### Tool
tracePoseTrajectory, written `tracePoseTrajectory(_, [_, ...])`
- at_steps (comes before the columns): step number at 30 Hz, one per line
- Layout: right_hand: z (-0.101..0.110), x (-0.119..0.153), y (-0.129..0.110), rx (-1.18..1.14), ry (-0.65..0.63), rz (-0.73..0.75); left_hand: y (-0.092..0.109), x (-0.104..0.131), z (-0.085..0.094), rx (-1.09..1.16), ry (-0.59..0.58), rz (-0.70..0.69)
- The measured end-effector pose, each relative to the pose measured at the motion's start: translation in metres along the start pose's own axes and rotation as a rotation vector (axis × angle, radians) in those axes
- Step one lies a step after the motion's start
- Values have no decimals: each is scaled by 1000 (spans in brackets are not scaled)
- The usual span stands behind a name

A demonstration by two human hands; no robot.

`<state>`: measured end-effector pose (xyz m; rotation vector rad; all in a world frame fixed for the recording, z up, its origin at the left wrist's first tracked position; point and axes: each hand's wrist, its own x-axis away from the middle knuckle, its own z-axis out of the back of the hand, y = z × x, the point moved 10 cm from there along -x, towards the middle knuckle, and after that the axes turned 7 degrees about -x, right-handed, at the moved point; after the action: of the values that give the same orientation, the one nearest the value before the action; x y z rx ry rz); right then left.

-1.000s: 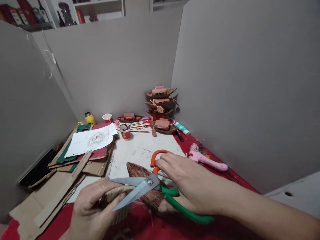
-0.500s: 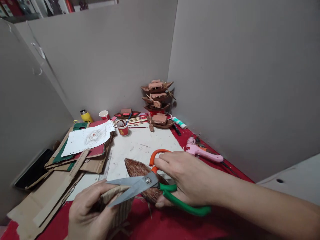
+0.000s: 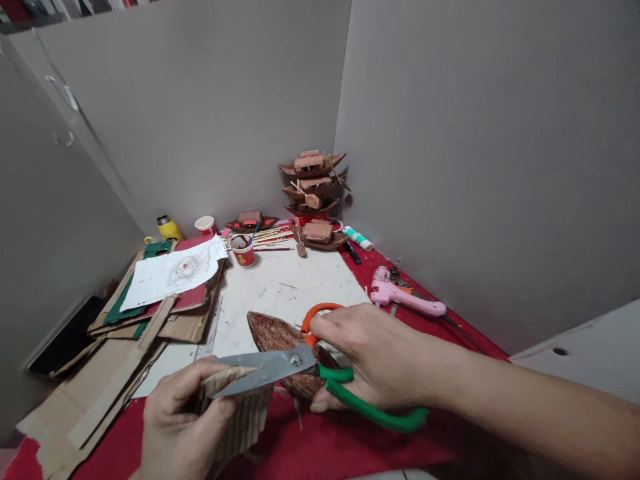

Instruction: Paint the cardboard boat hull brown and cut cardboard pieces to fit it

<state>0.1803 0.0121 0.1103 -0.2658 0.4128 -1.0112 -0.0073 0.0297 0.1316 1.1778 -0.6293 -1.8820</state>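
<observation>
My left hand grips a bent piece of corrugated cardboard, its ridged face turned toward the right. My right hand is closed on scissors with one orange and one green handle. The scissor blades are parted a little, and the cardboard's upper edge lies between them. Beneath the scissors rests a brown painted boat hull with a pointed tip; the scissors and my right hand cover part of it.
Flat cardboard pieces and a drawing lie at left. Several model boats are stacked in the far corner. A red paper cup holds a brush. A pink glue gun lies at right, near the wall.
The scissor blades have closed somewhat onto the cardboard's edge. More of the cardboard's ridged face shows below the blades. The whole view has shifted slightly.
</observation>
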Motion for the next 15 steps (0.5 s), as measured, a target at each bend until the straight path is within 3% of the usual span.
tracePoseTrajectory(4, [-4,1,2,-15,-9,-9,-4,1,3,-18,39,52])
tracePoseTrajectory(15, [-8,4,1,-84,34,29,6,-3,1,-14,-69,-89])
